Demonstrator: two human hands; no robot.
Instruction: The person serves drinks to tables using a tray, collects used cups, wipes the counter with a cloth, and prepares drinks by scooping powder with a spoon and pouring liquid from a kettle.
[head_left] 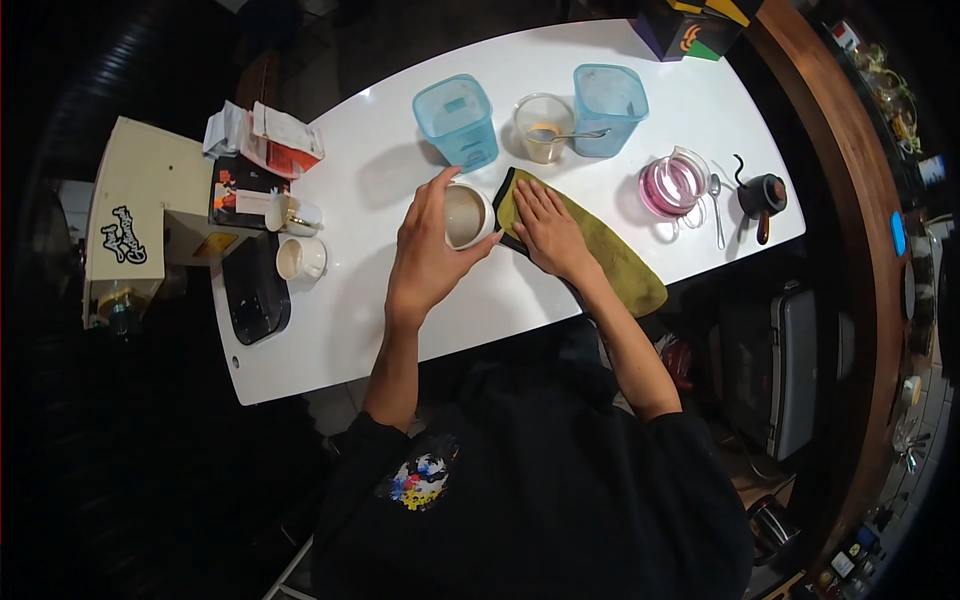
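Observation:
My left hand (428, 245) curves around a white cup (488, 212) from its left side, the thumb at the near rim and the fingers at the far rim. The inside of the cup looks greyish; I cannot tell whether it holds liquid. Lying flat on an olive-green cloth (608, 258) with a black edge is my right hand (545, 228), its fingers stretched out. The cloth spreads over the white table and reaches its front edge. Just beyond both hands stand a blue translucent container (455, 120) and a clear plastic cup (545, 150) with a spoon (585, 134) in it.
Another blue container (608, 115) stands at the back. To the right are a glass server (675, 185), a spoon (717, 212) and a black kettle (763, 196). Two cups (300, 260), pouches (285, 140) and a black tray (256, 290) occupy the left end.

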